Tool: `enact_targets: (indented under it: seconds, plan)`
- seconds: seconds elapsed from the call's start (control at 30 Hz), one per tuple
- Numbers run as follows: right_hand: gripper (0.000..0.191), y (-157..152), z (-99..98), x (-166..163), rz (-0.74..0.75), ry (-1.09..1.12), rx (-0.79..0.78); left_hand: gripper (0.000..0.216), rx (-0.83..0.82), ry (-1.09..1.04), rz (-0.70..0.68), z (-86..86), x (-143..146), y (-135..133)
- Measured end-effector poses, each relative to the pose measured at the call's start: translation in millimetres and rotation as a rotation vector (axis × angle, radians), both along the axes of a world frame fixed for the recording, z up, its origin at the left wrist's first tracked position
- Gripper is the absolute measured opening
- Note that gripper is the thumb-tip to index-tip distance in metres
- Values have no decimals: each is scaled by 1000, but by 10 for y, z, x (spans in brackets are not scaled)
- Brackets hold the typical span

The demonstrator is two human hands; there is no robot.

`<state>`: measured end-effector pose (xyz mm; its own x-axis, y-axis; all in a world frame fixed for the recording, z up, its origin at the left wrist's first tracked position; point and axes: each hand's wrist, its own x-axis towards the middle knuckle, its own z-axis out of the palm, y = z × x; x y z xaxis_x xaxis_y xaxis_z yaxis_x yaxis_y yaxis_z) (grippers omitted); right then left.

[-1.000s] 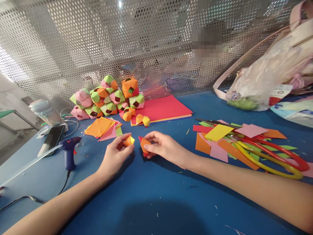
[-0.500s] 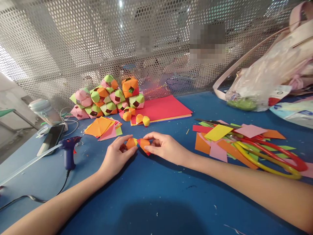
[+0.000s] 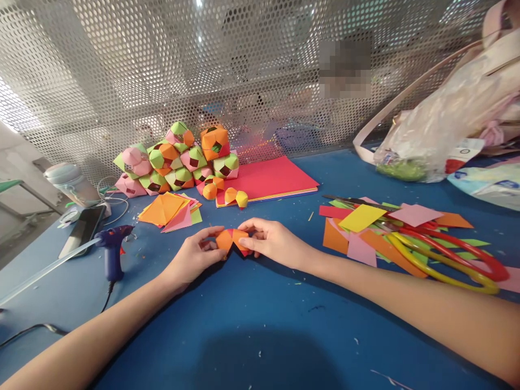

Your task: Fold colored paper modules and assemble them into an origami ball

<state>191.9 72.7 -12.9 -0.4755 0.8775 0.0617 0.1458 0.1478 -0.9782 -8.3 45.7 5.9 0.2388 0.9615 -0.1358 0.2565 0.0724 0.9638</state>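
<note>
An orange folded paper piece (image 3: 223,241) is pinched between the thumb and fingers of my left hand (image 3: 194,260). My right hand (image 3: 276,244) grips a second folded paper piece (image 3: 239,236), orange with red parts. The two pieces meet edge to edge just above the blue table, with a dark notch below the meeting point. Fingers hide the outer sides of both. Behind my hands lie small orange and yellow folded paper units (image 3: 236,197) and a fanned pile of paper squares (image 3: 166,210).
A blue glue gun (image 3: 112,254) stands at left beside a phone (image 3: 83,230) and a cup (image 3: 65,183). Folded paper balls (image 3: 176,157) are stacked against the perforated metal screen (image 3: 268,81), near red paper sheets (image 3: 276,181). Scissors (image 3: 442,265) lie on paper scraps at right, with bags (image 3: 439,130) behind.
The left piece has turned: its yellow part no longer shows, and its edge now sits against the right piece. My left hand has shifted slightly to the right. My right hand has hardly moved.
</note>
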Motion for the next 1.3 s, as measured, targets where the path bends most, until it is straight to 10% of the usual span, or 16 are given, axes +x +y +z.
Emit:
enact_targets:
  seconds: [0.7, 1.3]
  plan:
    - [31, 23, 24, -9, 1, 98, -119, 46, 49, -57, 71, 21, -2, -2]
    - [28, -11, 143, 85, -101, -230, 431, 40, 320, 205, 124, 14, -31, 2]
